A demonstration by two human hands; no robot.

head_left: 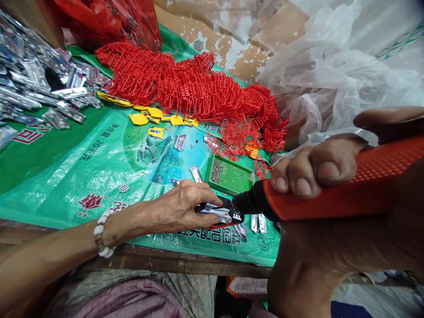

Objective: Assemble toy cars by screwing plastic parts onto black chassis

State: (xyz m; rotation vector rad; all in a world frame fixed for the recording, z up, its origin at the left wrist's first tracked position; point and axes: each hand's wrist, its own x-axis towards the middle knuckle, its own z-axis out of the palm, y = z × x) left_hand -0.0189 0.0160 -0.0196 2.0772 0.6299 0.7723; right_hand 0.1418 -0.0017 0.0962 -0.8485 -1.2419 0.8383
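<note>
My right hand (pixel 318 170) is wrapped around an orange electric screwdriver (pixel 344 185), whose black nose (pixel 247 202) points left at a small toy car (pixel 220 214). That car is silver with black parts and lies on the green woven sheet (pixel 82 163) near the table's front edge. My left hand (pixel 180 207) pinches the car and holds it down; a white bead bracelet (pixel 102 238) circles that wrist. Just behind the car sits a small green tray (pixel 230 176) holding tiny screws.
A big heap of red plastic frames (pixel 195 88) covers the back of the table. Yellow parts (pixel 155 117) lie in front of it. Several silver car shells (pixel 36 84) are piled at the far left. A red bag (pixel 109 20) and clear plastic bags (pixel 341 66) stand behind.
</note>
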